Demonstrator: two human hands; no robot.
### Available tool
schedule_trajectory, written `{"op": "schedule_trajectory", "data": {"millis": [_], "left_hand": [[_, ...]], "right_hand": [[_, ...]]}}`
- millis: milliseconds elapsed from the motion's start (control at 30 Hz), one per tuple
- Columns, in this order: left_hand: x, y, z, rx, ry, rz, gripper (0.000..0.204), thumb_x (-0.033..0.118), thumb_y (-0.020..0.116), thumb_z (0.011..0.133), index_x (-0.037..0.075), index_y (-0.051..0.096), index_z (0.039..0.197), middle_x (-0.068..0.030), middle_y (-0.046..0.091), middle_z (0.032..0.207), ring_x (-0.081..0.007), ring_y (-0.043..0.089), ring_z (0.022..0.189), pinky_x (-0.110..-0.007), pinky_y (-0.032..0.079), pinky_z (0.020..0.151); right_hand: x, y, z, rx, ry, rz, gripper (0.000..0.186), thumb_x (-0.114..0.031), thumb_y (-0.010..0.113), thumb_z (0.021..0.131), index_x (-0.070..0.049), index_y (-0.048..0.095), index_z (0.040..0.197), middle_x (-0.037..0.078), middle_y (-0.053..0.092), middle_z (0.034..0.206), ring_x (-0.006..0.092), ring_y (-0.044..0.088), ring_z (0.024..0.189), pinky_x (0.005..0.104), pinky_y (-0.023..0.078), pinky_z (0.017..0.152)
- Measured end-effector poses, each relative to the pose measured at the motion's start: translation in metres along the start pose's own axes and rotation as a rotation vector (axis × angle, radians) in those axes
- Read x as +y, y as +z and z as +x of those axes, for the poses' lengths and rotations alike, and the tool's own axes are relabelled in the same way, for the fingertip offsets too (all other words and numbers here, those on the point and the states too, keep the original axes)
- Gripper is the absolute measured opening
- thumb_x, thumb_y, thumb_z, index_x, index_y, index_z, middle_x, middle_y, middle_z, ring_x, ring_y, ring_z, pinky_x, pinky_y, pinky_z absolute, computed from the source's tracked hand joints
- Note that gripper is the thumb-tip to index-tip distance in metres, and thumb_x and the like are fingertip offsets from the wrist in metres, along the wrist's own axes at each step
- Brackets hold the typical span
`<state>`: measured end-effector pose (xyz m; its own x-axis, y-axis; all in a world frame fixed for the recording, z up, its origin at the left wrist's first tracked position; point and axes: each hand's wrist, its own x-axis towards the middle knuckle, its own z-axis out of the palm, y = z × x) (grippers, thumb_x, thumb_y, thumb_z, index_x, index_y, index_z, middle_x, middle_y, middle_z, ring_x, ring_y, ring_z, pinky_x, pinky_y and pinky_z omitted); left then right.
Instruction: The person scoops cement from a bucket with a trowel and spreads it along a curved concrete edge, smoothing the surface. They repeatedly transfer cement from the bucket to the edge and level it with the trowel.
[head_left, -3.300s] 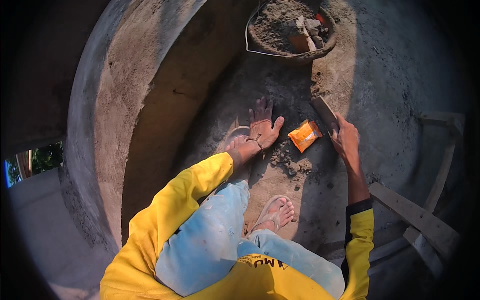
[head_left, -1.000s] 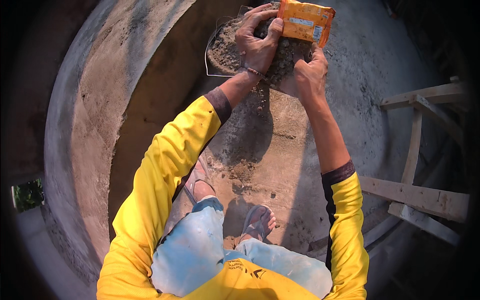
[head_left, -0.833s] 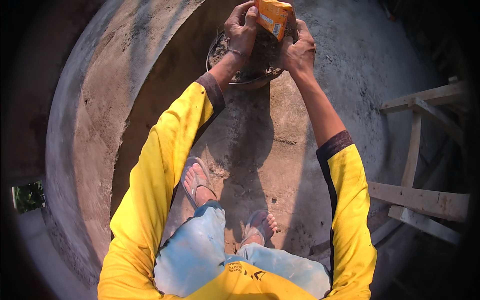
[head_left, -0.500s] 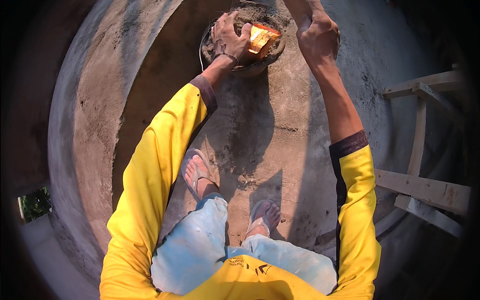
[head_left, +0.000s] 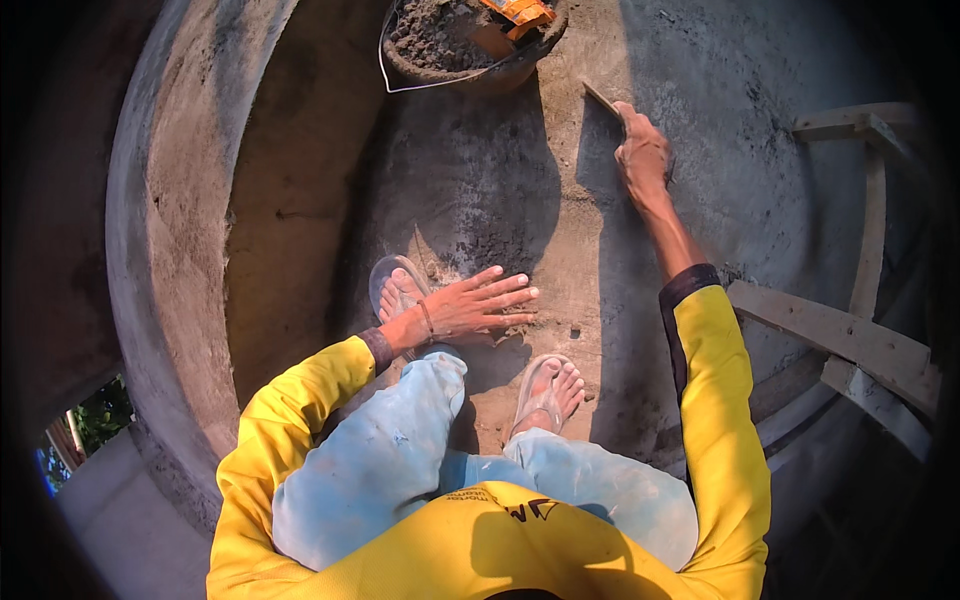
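Observation:
My left hand (head_left: 470, 307) is open above the floor beside my left sandal (head_left: 385, 285), its fingers spread and holding nothing. Out to the right, my right hand (head_left: 646, 152) is closed around a thin, flat tool (head_left: 600, 97). The tool shows nearly edge-on and points up and left, so its exact kind is unclear. Left of it, at the top edge, stands a bucket (head_left: 510, 78) with a wire handle. It holds grey, crumbly mortar (head_left: 435, 38), and a torn orange packet (head_left: 520, 12) lies on top, partly cut off by the picture's edge.
A curved, rough plastered wall (head_left: 180, 200) rises on the left. Wooden beams (head_left: 830, 335) form a frame at the right. The dusty concrete floor (head_left: 470, 190) has loose grit near my right sandal (head_left: 535, 400).
My left hand has left the bucket and come down near my left foot, fingers spread. My right hand has lowered, and the tool's tip now shows. The bucket sits higher in view.

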<state>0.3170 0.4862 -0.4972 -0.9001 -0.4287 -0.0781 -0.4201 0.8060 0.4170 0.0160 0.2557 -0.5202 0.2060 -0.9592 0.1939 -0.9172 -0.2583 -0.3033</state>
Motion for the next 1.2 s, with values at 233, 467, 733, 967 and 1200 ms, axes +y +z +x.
{"op": "schedule_trajectory", "data": {"millis": [233, 467, 733, 967, 1200], "left_hand": [[-0.003, 0.072, 0.034, -0.313, 0.654, 0.155, 0.062, 0.029, 0.052, 0.094, 0.024, 0.042, 0.155, -0.0042, 0.019, 0.171, -0.0277, 0.016, 0.158, -0.05, 0.008, 0.131], [-0.06, 0.03, 0.024, -0.112, 0.33, 0.259, 0.056, 0.02, 0.053, 0.089, 0.023, 0.055, 0.146, -0.004, 0.027, 0.168, -0.0269, 0.021, 0.157, -0.052, 0.019, 0.129], [-0.031, 0.021, -0.016, 0.473, -0.64, -0.074, 0.058, 0.027, 0.061, 0.097, 0.013, 0.046, 0.151, -0.0192, 0.035, 0.16, -0.0347, 0.028, 0.153, -0.052, 0.017, 0.126], [-0.018, 0.059, 0.004, 0.78, -1.314, -0.401, 0.076, 0.043, 0.049, 0.103, -0.001, 0.022, 0.159, -0.0257, 0.013, 0.167, -0.0409, 0.011, 0.156, -0.053, 0.008, 0.127], [0.012, 0.085, -0.05, 0.646, -1.431, -0.452, 0.085, 0.053, 0.044, 0.104, -0.002, 0.014, 0.161, -0.0289, 0.013, 0.166, -0.0437, 0.009, 0.156, -0.054, 0.007, 0.126]], "right_hand": [[-0.101, 0.011, -0.078, -0.159, -0.41, 0.186, 0.046, -0.002, 0.065, 0.085, -0.02, 0.065, 0.127, 0.009, 0.066, 0.096, 0.0292, 0.067, 0.087, 0.04, 0.056, 0.076], [-0.057, -0.047, -0.095, -0.232, -0.195, 0.157, 0.046, 0.003, 0.06, 0.088, -0.018, 0.065, 0.129, 0.008, 0.067, 0.102, 0.0254, 0.065, 0.084, 0.0382, 0.054, 0.074], [-0.057, -0.027, -0.134, -0.189, 0.024, -0.034, 0.064, 0.004, 0.07, 0.078, -0.018, 0.059, 0.138, 0.008, 0.066, 0.11, 0.0292, 0.067, 0.091, 0.043, 0.059, 0.074], [-0.124, 0.029, -0.016, -0.064, -0.372, 0.014, 0.041, -0.009, 0.059, 0.092, -0.02, 0.064, 0.131, 0.01, 0.069, 0.106, 0.0298, 0.068, 0.094, 0.0439, 0.055, 0.081], [-0.162, 0.088, 0.008, -0.155, -0.56, 0.251, 0.043, -0.009, 0.055, 0.095, -0.018, 0.062, 0.137, 0.013, 0.07, 0.119, 0.0335, 0.069, 0.108, 0.0491, 0.056, 0.084]]}}
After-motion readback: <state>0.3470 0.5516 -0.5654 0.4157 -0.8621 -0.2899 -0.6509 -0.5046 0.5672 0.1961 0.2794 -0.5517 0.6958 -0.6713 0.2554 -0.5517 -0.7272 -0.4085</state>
